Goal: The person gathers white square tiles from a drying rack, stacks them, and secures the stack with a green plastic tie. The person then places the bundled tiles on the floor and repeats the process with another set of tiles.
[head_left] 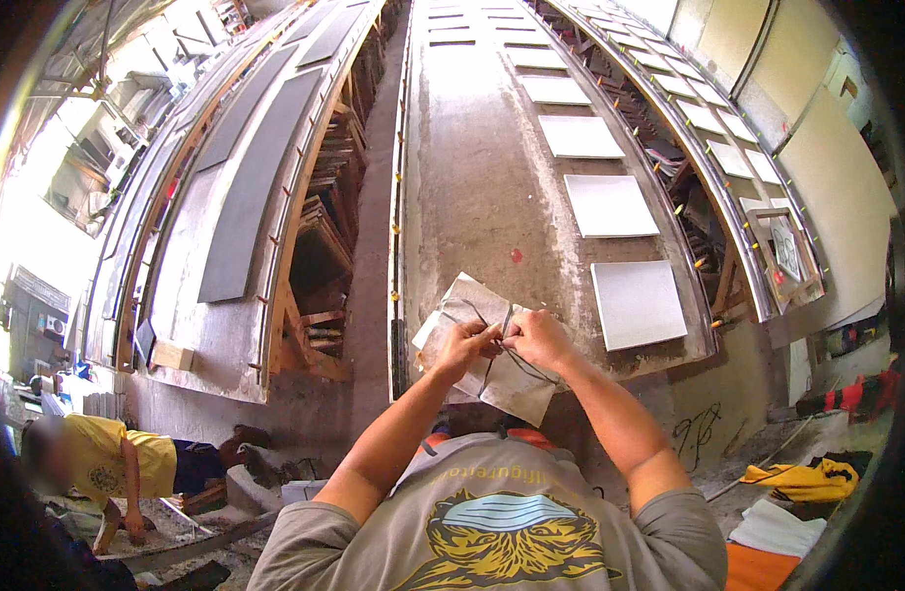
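Observation:
At the near end of the middle table, a bundle of cream square pieces, cloth or paper, [519,390] lies askew close to my body. A thin dark strip or cord [510,317] runs across it, with loose loops and ends sticking out. My left hand [465,347] is closed, its fingertips pinching the strip over the bundle. Against it, my right hand [538,340] is closed too, gripping the strip's other part. The fingers meet at the crossing, so any knot there is hidden.
White square panels [640,305] line the right side of the long table [472,212]. Long dark boards [260,187] lie on the left table. A framed piece [782,251] rests on the right table. A person in a yellow shirt [128,458] bends down at lower left.

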A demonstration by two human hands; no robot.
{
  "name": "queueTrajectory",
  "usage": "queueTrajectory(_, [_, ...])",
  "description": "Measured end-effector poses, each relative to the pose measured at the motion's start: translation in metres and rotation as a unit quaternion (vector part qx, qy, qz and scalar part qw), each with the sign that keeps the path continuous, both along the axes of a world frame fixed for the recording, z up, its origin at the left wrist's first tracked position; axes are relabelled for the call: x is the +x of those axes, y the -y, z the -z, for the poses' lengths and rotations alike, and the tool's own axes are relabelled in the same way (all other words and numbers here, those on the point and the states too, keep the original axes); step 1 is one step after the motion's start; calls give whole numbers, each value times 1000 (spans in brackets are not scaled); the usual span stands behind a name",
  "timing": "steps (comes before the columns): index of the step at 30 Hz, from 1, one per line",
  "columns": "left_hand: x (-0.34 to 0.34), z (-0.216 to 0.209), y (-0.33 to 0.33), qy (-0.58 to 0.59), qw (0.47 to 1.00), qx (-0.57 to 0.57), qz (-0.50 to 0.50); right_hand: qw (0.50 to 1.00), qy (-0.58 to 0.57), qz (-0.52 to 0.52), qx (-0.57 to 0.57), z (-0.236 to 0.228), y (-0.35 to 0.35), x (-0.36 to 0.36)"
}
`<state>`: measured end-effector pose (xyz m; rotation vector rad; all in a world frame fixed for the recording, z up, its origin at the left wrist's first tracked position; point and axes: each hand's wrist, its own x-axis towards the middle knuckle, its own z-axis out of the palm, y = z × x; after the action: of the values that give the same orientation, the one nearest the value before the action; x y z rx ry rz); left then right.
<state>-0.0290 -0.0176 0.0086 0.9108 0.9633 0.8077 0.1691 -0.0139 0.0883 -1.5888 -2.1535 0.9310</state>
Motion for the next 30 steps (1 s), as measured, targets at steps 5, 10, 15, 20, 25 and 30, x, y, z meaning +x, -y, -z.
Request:
queueTrajectory(5, [-6, 10, -5, 25, 1000, 5, 10, 999, -35, 26, 12, -5, -20, 20])
queueTrajectory(10, [-3, -4, 1, 40, 999, 14, -3, 990, -123, -67, -2, 20, -8, 19])
queueTrajectory(15, [-7, 10, -1, 44, 999, 22, 19, 992, -99, -74, -39, 49, -11, 13])
queueTrajectory(20, [-3, 3, 0, 37, 999, 19, 6, 954, -196, -87, -210, 78, -26, 21])
queueTrajectory(25, [-2, -6, 3, -1, 999, 45, 1, 963, -179, -12, -204, 58, -11, 10])
queueTrajectory(30, [0, -1, 4, 0, 999, 53, -14, 942, -315, 57, -97, 36, -1, -14])
